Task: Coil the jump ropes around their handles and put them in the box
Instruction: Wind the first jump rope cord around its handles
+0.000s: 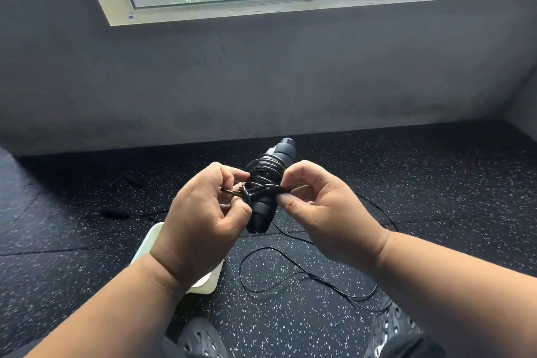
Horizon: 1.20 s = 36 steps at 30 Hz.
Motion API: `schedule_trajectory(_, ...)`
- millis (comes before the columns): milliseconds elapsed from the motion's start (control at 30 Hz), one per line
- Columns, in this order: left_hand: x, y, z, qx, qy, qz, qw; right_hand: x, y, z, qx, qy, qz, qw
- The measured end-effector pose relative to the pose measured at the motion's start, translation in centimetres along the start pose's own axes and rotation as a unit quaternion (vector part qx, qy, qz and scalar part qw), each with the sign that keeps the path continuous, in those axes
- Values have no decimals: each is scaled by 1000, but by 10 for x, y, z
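A black jump rope bundle (268, 171), two handles with thin cord wound around them, is held up between my hands. My left hand (203, 212) pinches a loop of its cord on the left side. My right hand (322, 212) pinches the cord on the right side. The cord crosses the handles in a knot between my fingers. A white box (152, 237) stands on the floor under my left wrist, mostly hidden. A second black rope (293, 273) lies loose on the floor below my right hand.
The floor is black speckled rubber matting (87, 241). Another dark handle (114, 213) lies on it to the left. My black perforated shoes (200, 340) show at the bottom. A grey wall with a window stands ahead.
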<state>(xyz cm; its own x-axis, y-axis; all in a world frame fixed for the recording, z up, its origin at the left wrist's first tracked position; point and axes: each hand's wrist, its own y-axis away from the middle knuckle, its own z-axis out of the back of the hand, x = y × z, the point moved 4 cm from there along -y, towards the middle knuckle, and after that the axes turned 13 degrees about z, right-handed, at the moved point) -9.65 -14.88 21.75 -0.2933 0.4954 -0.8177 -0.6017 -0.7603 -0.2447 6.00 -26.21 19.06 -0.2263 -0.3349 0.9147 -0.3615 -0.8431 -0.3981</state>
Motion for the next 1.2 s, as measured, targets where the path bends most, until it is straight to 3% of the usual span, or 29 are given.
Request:
schedule_trajectory(200,-2,0,7,30,-119,-47,991,-4,2,-3,50,29,12,998)
schedule_trajectory(367,-8,-1,12,53,-148,-54,986,-15,9,-8,62,38,7,997)
schedule_trajectory(667,3,-3,15,74,-90,14,993,-3,6,-18,75,14,18,997)
schedule_trajectory(900,0,-5,14,68,-111,21,991,-10,7,-20,82,35,18,996)
schedule_trajectory(1033,-6,-3,13,67,-95,32,993,-9,5,-17,90,119,61,987)
schedule_trajectory(1200,4,-3,9,37,-7,132,990,-3,3,-18,82,208,115,968)
